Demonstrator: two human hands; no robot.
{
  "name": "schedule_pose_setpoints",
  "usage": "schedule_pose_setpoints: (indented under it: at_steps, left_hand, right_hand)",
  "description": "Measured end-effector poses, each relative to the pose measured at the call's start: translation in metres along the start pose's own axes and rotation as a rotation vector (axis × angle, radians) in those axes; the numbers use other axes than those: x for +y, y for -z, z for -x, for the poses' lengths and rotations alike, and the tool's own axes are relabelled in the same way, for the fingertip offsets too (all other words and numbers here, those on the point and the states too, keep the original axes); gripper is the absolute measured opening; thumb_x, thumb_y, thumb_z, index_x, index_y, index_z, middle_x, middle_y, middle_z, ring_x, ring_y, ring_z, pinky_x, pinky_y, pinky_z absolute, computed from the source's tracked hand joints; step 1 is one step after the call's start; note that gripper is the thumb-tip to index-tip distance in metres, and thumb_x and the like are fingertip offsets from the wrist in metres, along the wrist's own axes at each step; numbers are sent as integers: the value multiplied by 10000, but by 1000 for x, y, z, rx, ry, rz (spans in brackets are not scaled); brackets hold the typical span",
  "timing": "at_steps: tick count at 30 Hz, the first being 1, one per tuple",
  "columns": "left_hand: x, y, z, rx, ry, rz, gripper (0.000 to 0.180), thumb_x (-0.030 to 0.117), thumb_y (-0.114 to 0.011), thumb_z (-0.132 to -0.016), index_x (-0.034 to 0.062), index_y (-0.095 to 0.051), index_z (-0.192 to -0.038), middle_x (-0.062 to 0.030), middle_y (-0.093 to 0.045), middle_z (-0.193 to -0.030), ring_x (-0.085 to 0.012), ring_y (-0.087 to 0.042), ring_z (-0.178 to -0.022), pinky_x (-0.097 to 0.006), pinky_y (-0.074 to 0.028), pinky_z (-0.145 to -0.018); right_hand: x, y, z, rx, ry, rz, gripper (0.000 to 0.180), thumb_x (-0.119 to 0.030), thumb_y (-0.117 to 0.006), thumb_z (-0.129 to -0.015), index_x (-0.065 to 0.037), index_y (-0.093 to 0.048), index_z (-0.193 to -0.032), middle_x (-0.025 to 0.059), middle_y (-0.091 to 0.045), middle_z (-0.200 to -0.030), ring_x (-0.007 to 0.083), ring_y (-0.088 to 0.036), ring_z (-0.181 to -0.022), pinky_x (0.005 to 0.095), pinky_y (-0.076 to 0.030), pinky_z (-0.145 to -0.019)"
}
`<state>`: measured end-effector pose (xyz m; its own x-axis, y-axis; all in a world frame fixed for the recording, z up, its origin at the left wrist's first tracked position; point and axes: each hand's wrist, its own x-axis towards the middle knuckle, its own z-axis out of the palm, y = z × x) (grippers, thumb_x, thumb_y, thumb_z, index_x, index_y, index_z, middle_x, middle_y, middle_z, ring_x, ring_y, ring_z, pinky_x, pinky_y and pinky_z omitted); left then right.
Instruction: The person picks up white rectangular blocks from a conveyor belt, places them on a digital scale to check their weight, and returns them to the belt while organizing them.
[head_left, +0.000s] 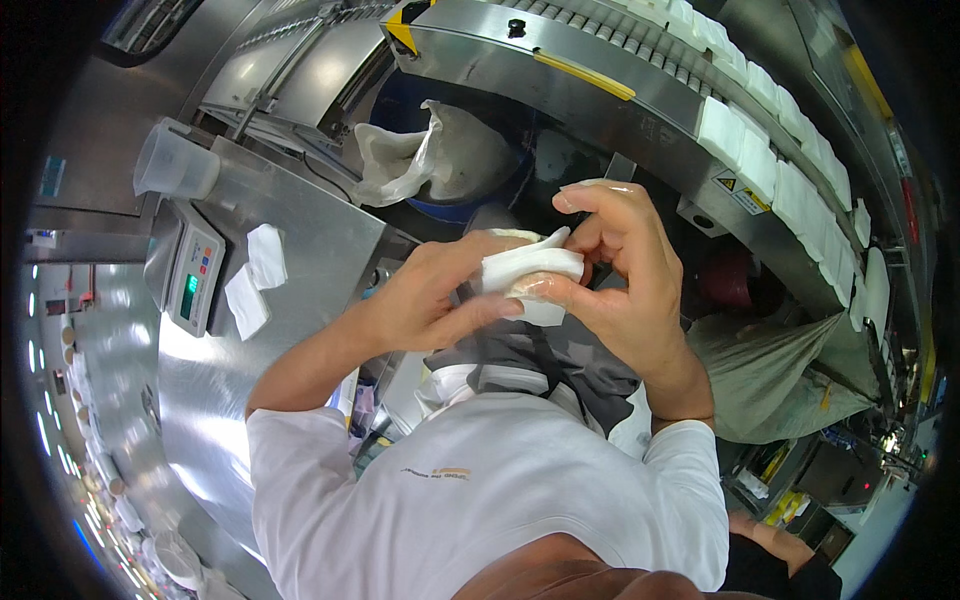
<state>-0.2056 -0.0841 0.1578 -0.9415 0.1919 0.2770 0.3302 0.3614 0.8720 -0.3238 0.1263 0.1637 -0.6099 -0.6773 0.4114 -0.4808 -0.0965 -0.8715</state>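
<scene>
Nearest to the camera, both hands met in front of the person's chest around a small white wrapped piece (528,282). It looked soft and flat, with folded white paper or cloth around a paler filling, and one corner stood up.

The left hand (440,290) lay under and beside the piece, its fingers pressed together along the left edge and the thumb reaching below it. The right hand (620,275) pinched the piece between thumb and forefinger, while the other fingers curled loosely above.

Left of the piece, on the steel table (310,240), lay two white sheets (255,280), and further left stood a digital scale (192,275) and a clear plastic jug (175,160).

Behind the piece stood a blue bin with a white liner bag (430,160). Farther away, up and to the right, a curved conveyor (640,90) carried a row of white packs (790,160).
</scene>
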Motion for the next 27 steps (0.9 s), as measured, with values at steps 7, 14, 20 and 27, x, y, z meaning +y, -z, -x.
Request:
schedule_pose_setpoints:
  at_steps: [7,14,20,27]
  left_hand:
    - [-8,0,7,31,52,132,402,88,-650,-1011,16,-577,-1399,-141,-717,-1163,-228,-734,-1022,-334,-552,-881]
    - [-11,-8,8,108,22,211,381,134,-592,-1070,12,-520,-1423,-120,-653,-1281,-176,-661,-1140,-315,-521,-937]
    - [-14,-28,12,286,141,331,310,177,-510,-1117,15,-437,-1370,-79,-579,-1276,-113,-579,-1110,-282,-479,-969]
    - [-16,-38,5,401,230,401,280,219,-510,-1124,28,-478,-1326,-51,-614,-1184,-81,-569,-1050,-264,-485,-922]
  right_hand:
    - [22,1,2,18,59,-289,897,-153,-1004,-638,-65,-540,-1400,84,-508,-1381,149,-640,-955,272,-543,-787]
    - [17,-3,12,-55,-10,-115,586,-81,-912,-751,-28,-638,-1266,112,-650,-1168,169,-679,-942,287,-576,-769]
    - [16,-16,21,69,54,89,519,-47,-873,-798,-29,-633,-1258,106,-664,-1074,159,-663,-805,262,-548,-662]
    - [31,-40,28,99,-108,10,741,-167,-759,-926,-15,-366,-1536,209,-507,-1344,327,-583,-1193,424,-474,-1023]
